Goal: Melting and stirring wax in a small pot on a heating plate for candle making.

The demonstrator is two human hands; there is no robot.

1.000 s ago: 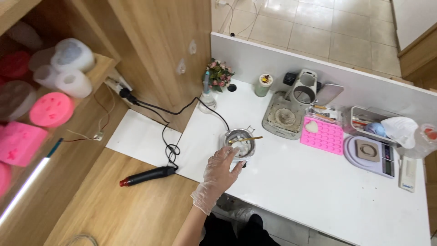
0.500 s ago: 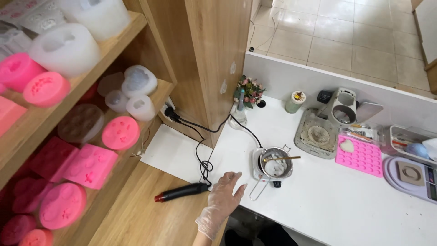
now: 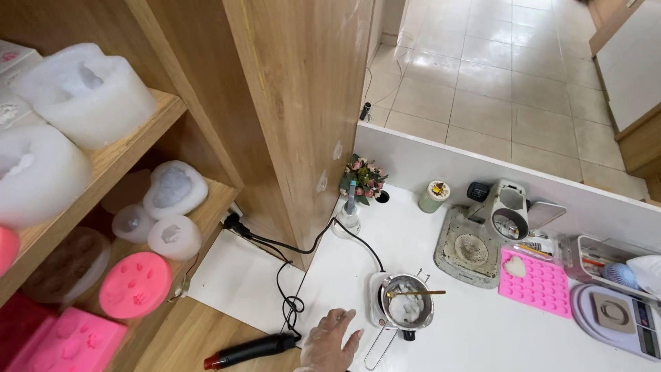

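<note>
My left hand (image 3: 330, 342), in a clear glove, is at the bottom edge over the white table (image 3: 482, 337), fingers spread and holding nothing. It lies between a black heat gun with a red tip (image 3: 249, 350) on its left and a small metal pot (image 3: 407, 309) on its right. The pot sits on a small white hot plate and holds white lumps. A gold spoon (image 3: 415, 293) rests across its rim. The pot's wire handle (image 3: 377, 349) points towards me. My right hand is out of view.
Wooden shelves on the left hold white moulds (image 3: 86, 93) and pink moulds (image 3: 135, 284). A black cord (image 3: 289, 275) runs from a wall plug to the heat gun. A pink tray mould (image 3: 539, 282), a scale (image 3: 615, 315), a grey machine (image 3: 482, 238) and a flower pot (image 3: 363, 178) stand on the table.
The view has swung left and up, showing more of the shelves. My left hand has left the pot and moved down and left, towards the heat gun.
</note>
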